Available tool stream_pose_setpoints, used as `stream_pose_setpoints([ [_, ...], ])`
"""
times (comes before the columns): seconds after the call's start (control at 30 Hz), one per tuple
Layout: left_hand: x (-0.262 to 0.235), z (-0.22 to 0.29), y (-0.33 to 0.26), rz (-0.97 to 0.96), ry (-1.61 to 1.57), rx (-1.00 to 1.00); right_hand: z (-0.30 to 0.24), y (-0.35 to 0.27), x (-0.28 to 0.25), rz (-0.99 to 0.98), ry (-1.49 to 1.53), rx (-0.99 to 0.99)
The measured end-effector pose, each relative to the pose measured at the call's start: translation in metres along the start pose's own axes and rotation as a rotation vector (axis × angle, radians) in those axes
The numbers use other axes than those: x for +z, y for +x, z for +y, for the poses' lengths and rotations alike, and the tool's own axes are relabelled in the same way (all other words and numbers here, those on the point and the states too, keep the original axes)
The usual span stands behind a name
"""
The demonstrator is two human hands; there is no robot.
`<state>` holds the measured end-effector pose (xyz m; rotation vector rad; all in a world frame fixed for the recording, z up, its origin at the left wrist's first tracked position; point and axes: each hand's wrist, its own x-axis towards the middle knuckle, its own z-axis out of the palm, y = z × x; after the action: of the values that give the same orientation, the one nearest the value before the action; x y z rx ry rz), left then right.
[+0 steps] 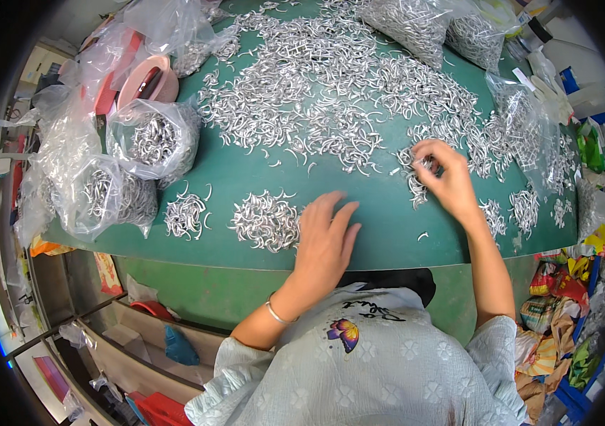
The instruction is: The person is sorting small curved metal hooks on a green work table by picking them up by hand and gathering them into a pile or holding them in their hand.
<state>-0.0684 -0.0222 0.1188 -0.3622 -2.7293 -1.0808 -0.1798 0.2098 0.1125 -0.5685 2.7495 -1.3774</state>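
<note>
A green table (380,227) is strewn with many small curved silver metal hooks (331,78). My left hand (325,238) lies flat, fingers spread, on the green surface right beside a small heap of hooks (265,220) near the front edge. Another little heap (186,215) sits further left. My right hand (446,176) is curled at the edge of the big spread, its fingertips pinching a few hooks (416,170) from a cluster there.
Clear plastic bags filled with hooks (152,138) stand at the left, more bags (416,21) at the back and right. A pink round container (147,78) sits at the back left. Shelves and wrappers lie below the table.
</note>
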Motion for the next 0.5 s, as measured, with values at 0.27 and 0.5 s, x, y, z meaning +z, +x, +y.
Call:
stream_pose_setpoints([
  [0.27, 0.034, -0.005, 0.039, -0.155, 0.282, 0.101, 0.014, 0.000, -0.024, 0.295, -0.093, 0.108],
  [0.5, 0.029, -0.003, 0.029, -0.224, 0.141, 0.092, -0.027, -0.041, 0.020, 0.089, -0.478, 0.060],
])
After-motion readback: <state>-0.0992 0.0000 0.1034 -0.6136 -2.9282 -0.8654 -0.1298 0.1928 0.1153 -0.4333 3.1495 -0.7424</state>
